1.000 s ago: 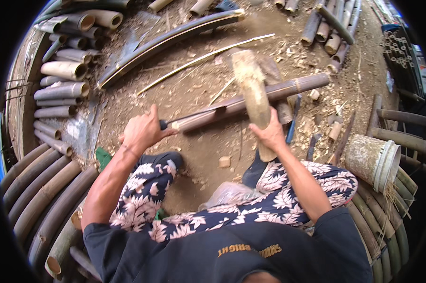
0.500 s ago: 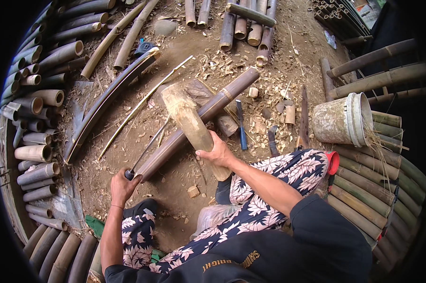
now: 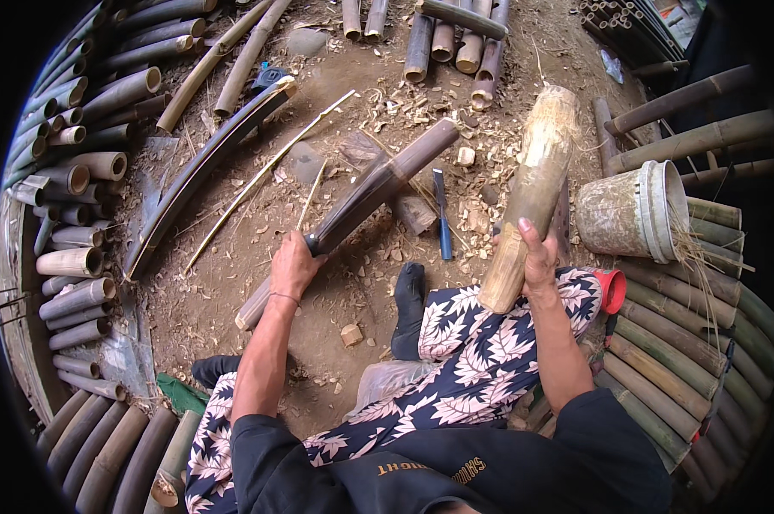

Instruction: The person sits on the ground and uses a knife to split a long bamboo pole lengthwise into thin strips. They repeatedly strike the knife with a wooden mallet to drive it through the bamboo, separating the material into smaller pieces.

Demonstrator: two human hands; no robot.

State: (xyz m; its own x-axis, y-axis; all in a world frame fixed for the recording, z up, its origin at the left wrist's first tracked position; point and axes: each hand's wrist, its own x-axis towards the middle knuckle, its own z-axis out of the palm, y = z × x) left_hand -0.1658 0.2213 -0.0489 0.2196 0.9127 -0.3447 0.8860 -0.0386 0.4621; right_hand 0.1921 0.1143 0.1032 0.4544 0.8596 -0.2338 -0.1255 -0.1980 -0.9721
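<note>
My left hand [image 3: 294, 264] is closed around the black handle of a long-bladed knife [image 3: 315, 244], over a dark bamboo pole. The blade appears to lie along the pole and is hard to make out against it. The bamboo pole [image 3: 420, 150] slants across a wooden block [image 3: 413, 214], its near end below my left hand. To the right, my right hand [image 3: 538, 259] grips a thick wooden club [image 3: 528, 193] near its lower end. The club stands steeply, apart from the pole, with its frayed, battered end uppermost.
A blue-handled chisel [image 3: 444, 224] lies right of the block among wood chips. A split bamboo length [image 3: 207, 167] and a thin strip [image 3: 267, 182] lie to the left. At right, a dirty white bucket [image 3: 618, 210] is tipped over. Stacked bamboo [image 3: 70, 261] lines the left side.
My right hand has swung the club from above the pole out to the right. My left hand has moved up and right with the knife, bringing it over the pole.
</note>
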